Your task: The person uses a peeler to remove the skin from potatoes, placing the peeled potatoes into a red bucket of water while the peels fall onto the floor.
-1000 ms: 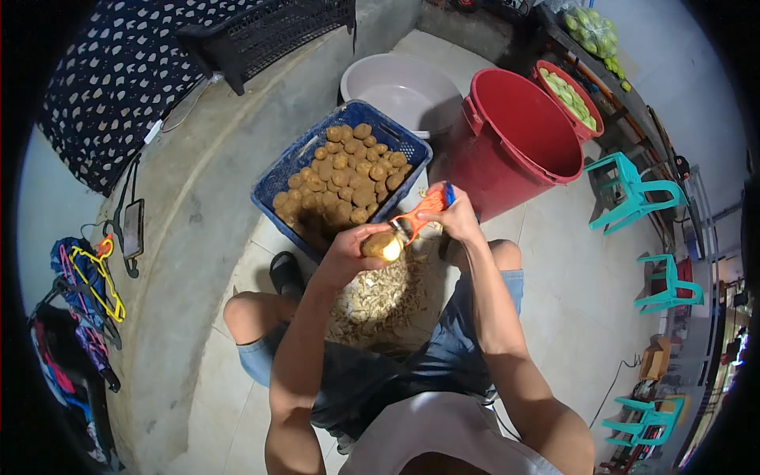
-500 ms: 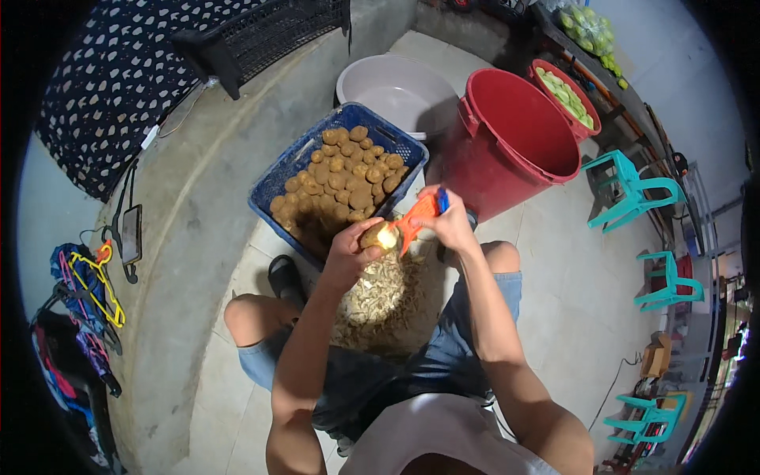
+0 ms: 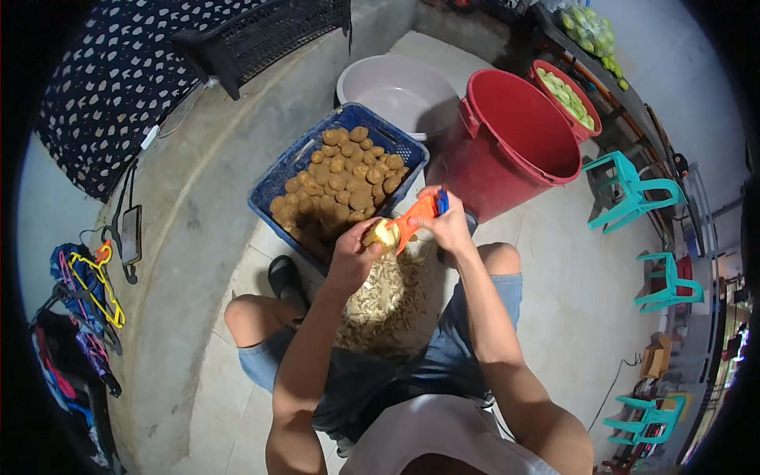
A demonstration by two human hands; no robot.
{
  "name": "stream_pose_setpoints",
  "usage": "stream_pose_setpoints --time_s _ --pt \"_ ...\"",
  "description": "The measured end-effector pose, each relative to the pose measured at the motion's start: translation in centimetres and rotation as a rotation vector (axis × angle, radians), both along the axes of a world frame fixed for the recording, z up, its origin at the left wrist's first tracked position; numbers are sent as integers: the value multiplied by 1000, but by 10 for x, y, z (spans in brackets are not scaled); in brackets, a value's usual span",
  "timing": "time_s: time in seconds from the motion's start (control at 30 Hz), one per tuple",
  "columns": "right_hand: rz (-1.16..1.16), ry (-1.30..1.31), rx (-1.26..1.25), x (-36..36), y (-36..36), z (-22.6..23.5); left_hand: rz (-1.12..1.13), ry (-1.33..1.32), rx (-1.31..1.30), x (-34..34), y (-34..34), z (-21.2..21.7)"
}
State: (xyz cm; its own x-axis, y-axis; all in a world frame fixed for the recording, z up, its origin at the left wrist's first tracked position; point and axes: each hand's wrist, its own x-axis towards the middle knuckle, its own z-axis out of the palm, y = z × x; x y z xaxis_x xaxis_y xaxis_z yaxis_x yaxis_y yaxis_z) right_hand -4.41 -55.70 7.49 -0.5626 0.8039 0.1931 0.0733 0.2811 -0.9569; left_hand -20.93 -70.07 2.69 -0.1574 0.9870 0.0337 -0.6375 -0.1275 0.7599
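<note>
My left hand [image 3: 354,247] grips a partly peeled, pale yellow potato [image 3: 384,233] in front of my knees. My right hand [image 3: 447,223] holds an orange peeler with a blue end [image 3: 417,217], its blade laid against the potato. Right beneath both hands lies a heap of peelings [image 3: 385,305] between my legs. Just beyond the hands stands a blue plastic crate [image 3: 286,170] filled with several brown unpeeled potatoes [image 3: 346,176].
A large red bucket [image 3: 518,134] stands to the right of the crate, a grey basin [image 3: 396,87] behind it. A smaller red tub of pale green pieces [image 3: 567,89] sits farther back. Teal plastic chairs [image 3: 629,194] line the right side. A black sandal [image 3: 283,277] lies by my left knee.
Both hands stay together on the potato; the peeler has slid slightly along it. The view has shifted a little.
</note>
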Motion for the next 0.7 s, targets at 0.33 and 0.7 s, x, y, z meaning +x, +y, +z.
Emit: stream_pose_setpoints --time_s 0.33,0.7 --pt "-48 70 -163 6 19 -6 -47 -100 19 2 6 2" --pt "54 103 -127 -2 12 5 91 606 -85 -17 -8 9"
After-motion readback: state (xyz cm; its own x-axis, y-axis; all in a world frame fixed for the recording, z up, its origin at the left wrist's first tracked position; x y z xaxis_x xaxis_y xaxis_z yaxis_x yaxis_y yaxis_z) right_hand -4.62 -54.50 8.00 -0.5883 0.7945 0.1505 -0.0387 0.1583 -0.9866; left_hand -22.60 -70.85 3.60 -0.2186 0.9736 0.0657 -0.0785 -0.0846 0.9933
